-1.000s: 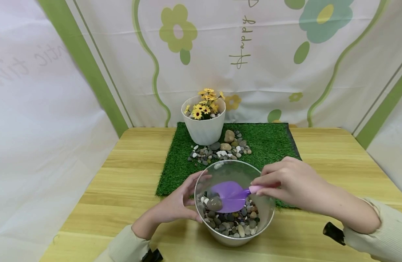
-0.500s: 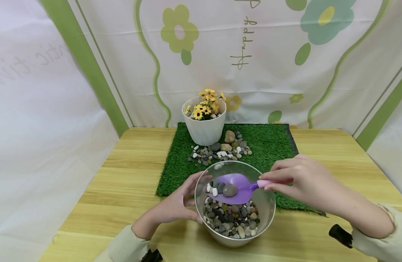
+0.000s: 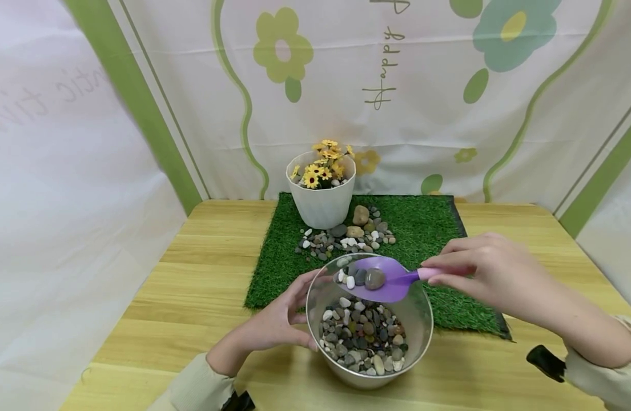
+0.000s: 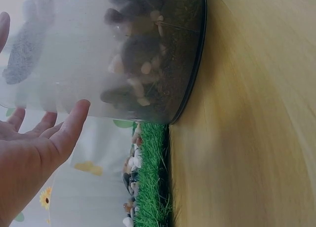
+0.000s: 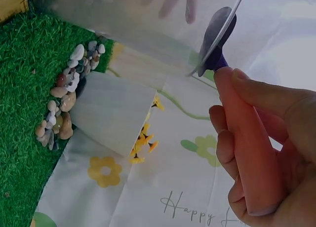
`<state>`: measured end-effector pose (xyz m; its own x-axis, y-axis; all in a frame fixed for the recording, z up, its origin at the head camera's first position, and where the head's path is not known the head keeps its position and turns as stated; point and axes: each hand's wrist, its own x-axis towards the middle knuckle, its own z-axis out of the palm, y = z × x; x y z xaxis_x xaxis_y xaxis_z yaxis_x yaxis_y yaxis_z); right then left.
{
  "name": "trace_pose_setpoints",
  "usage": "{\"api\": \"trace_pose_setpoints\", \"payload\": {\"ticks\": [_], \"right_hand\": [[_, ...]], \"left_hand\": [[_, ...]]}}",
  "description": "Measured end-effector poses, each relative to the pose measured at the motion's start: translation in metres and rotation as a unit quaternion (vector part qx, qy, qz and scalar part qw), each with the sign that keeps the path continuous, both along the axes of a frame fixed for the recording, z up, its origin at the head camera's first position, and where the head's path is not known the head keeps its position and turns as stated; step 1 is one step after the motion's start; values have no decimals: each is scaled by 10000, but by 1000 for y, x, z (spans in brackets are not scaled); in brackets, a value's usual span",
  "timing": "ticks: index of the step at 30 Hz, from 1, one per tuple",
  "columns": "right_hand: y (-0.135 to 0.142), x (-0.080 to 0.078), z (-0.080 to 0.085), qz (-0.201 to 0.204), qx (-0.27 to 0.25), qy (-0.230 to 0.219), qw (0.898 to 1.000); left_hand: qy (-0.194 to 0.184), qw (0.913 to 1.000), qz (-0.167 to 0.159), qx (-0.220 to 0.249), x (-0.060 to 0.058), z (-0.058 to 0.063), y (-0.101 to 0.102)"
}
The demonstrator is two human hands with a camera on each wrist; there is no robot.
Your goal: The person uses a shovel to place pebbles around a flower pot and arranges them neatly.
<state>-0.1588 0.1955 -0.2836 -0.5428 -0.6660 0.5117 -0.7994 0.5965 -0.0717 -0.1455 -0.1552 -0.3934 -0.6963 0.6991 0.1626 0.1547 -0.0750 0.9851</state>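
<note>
My right hand (image 3: 492, 277) grips the pink handle (image 5: 249, 143) of a purple garden trowel (image 3: 394, 287). On the trowel's blade lie a large grey stone (image 3: 374, 279) and several smaller grey and white pebbles. The blade is above the mouth of a clear bucket (image 3: 422, 328), over its inside and back rim. Mixed pebbles (image 3: 364, 337) cover the bucket's bottom; through its wall in the left wrist view they look blurred. My left hand (image 3: 274, 322) rests against the bucket's left side, fingers spread behind it and thumb in front. In the left wrist view its fingertips (image 4: 81, 108) touch the wall.
A white pot (image 3: 322, 206) of yellow flowers (image 3: 317, 169) stands on a green turf mat (image 3: 418, 222) behind the bucket. Loose stones (image 3: 353, 231) lie in front of the pot. Under everything is a wooden table (image 3: 192, 285), with a printed curtain (image 3: 341, 68) behind it.
My right hand has lifted the trowel out of the pebbles, up and to the right. Stones now sit on its flatter blade. The left hand and bucket have stayed nearly still.
</note>
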Motion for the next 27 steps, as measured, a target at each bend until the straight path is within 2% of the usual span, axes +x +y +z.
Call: {"api": "trace_pose_setpoints", "payload": {"ticks": [8, 11, 17, 21, 27], "right_hand": [[8, -9, 9, -70, -210, -281, 9994], [12, -13, 12, -393, -214, -399, 9982], [18, -24, 15, -1161, -54, -355, 9926], [20, -33, 14, -1566, 60, -589, 9859], [17, -52, 3, -1777, 208, -941, 9794]], "left_hand": [[-13, 10000, -19, 44, 0, -1, -1], [-88, 10000, -4, 5, 0, -1, -1], [-119, 9999, -24, -16, -1, 1, -1], [-83, 10000, -33, 22, -1, 0, -1], [-109, 9999, -13, 28, 0, 1, 0]]}}
